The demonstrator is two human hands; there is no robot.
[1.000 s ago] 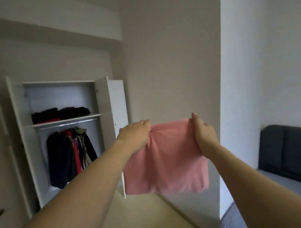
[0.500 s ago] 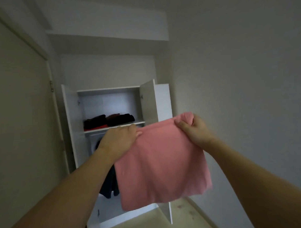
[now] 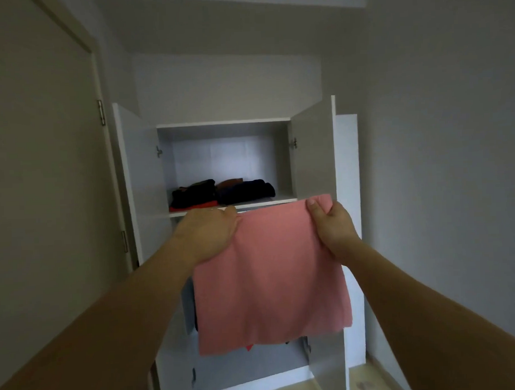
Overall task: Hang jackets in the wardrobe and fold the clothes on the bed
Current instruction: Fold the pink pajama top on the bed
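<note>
Head view, facing open wardrobe (image 3: 226, 166), close.

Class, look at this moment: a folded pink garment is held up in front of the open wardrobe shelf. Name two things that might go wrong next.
1. Both hands, left hand and right hand, grip only the top edge of the pink garment, so its hanging folds may fall open.
2. The shelf already holds dark folded clothes; sliding the garment in may topple them.

Dim, flat light; soft focus; wide-angle bending at edges.
</note>
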